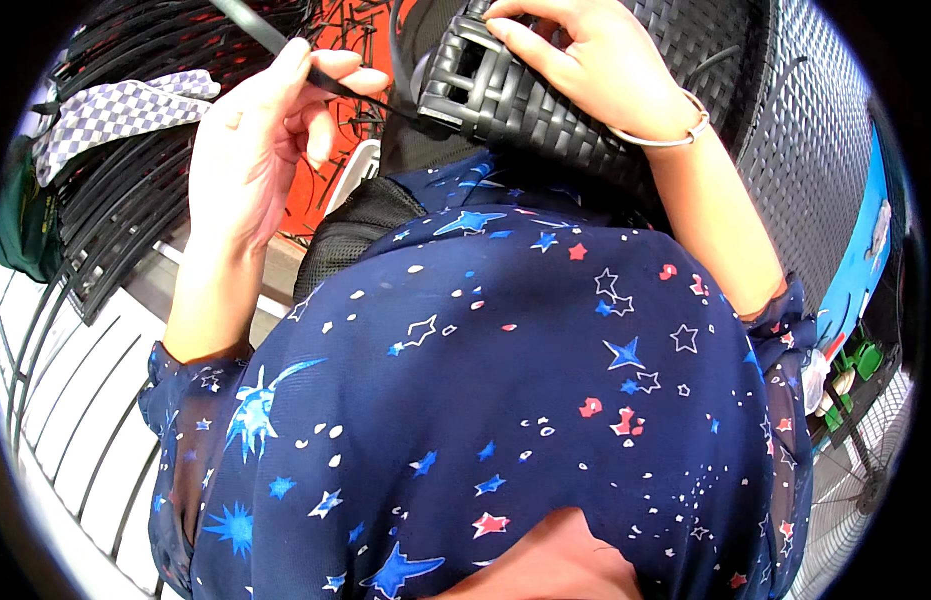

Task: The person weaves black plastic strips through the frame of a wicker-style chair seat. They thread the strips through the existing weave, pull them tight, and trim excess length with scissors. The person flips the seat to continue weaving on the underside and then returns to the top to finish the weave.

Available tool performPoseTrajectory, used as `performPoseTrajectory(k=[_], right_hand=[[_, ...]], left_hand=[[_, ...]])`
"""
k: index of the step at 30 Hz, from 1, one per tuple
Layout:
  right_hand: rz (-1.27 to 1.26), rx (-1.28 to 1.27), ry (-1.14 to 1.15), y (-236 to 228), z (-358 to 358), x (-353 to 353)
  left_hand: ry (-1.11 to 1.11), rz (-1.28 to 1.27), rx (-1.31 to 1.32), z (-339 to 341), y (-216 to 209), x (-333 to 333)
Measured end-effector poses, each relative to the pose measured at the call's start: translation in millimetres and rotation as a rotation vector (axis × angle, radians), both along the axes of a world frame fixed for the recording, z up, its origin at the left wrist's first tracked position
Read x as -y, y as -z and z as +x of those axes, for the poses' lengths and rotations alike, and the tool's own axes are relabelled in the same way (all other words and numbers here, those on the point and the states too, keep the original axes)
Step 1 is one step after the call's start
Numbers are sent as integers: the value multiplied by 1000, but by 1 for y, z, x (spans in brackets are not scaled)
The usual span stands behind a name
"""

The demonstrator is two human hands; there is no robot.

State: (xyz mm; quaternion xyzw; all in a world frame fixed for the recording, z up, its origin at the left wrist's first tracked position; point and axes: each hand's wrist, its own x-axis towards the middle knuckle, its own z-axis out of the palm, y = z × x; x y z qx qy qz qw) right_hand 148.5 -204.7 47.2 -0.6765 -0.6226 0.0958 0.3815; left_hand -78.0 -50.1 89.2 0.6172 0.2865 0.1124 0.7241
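Observation:
My left hand point(270, 140) pinches a flat black strip point(253, 25) between thumb and fingers. From there the strip runs up to the left at one end and toward the corner of a black woven wicker piece point(505, 105) at the other. My right hand point(605, 60) lies over the top of that wicker piece, thumb along its side and fingers curled toward its far edge. Square openings show in the weave at the piece's left end. Part of the right fingertips is cut off by the picture's upper edge.
Bundles of black strips point(135, 190) hang at the left, with a checked cloth sleeve point(125, 115) among them. A larger woven panel point(815, 150) curves along the right. Loose strip ends lie on a red surface point(355, 35). Green items point(865, 358) stand at the far right.

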Motion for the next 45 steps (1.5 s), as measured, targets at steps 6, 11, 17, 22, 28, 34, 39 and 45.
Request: performPoseTrajectory(k=[6,11,17,22,28,34,39,45], right_hand=[[-14,-12,-1,-9,-6,-1],[-8,1,3,-6,-6,-2],[-28,13,8,-11,-7,-1],[-10,-14,-6,-13,-8,-1],[29,-5,10,-12,-8,-3],[197,401,111,-10,-10,-5],[-114,65,6,-10,-33,6],[-239,36,-15,-13,-24,0]], left_hand=[[120,-152,-158,-21,-2,14],[180,-329,-287,-29,4,28],[248,-490,-300,-35,11,28],[257,-533,-229,-60,3,25],[163,-76,-61,-49,-28,8],[109,-73,-67,-31,-30,6],[334,-217,-382,-24,-26,20],[284,-370,-441,-25,-16,19]])
